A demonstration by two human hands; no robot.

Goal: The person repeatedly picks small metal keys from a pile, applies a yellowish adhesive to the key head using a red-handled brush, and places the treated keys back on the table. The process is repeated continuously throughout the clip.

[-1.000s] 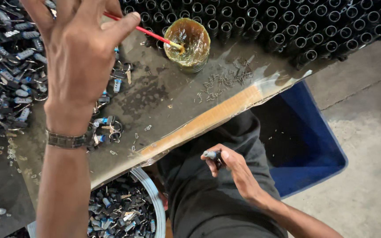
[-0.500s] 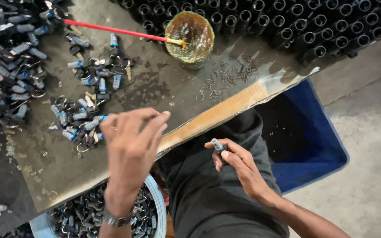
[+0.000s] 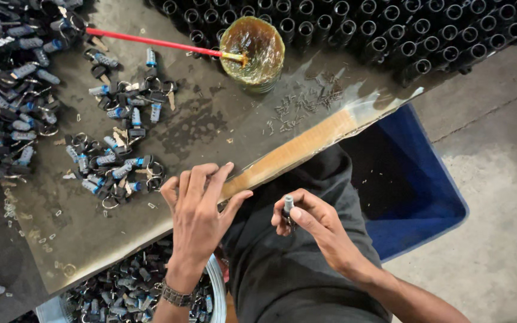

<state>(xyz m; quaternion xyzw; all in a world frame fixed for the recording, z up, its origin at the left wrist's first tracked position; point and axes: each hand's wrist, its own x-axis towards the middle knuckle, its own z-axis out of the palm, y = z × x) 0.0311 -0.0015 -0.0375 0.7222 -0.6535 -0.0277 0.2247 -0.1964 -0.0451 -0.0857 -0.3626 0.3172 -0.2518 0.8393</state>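
My right hand (image 3: 315,230) holds a small metal lock cylinder (image 3: 288,206) upright over my lap, fingers closed around it. My left hand (image 3: 198,212) lies flat with fingers spread on the near edge of the worn board (image 3: 210,125), holding nothing. Just left of it lies a pile of small cylinders with blue ends and key rings (image 3: 112,167). A yellowish cup of grease (image 3: 252,51) stands at the board's far side, with a red-handled brush (image 3: 151,40) resting in it.
A large heap of cylinders (image 3: 7,90) covers the board's left end. Rows of black tubes (image 3: 360,30) stand at the back. A blue bin (image 3: 414,191) sits at my right, a round tub of parts (image 3: 127,287) below the board. Small pins (image 3: 306,104) lie scattered.
My left hand has let go of the red brush, which now rests in the cup, and come down to the board's near edge. My right hand has lifted the cylinder slightly.
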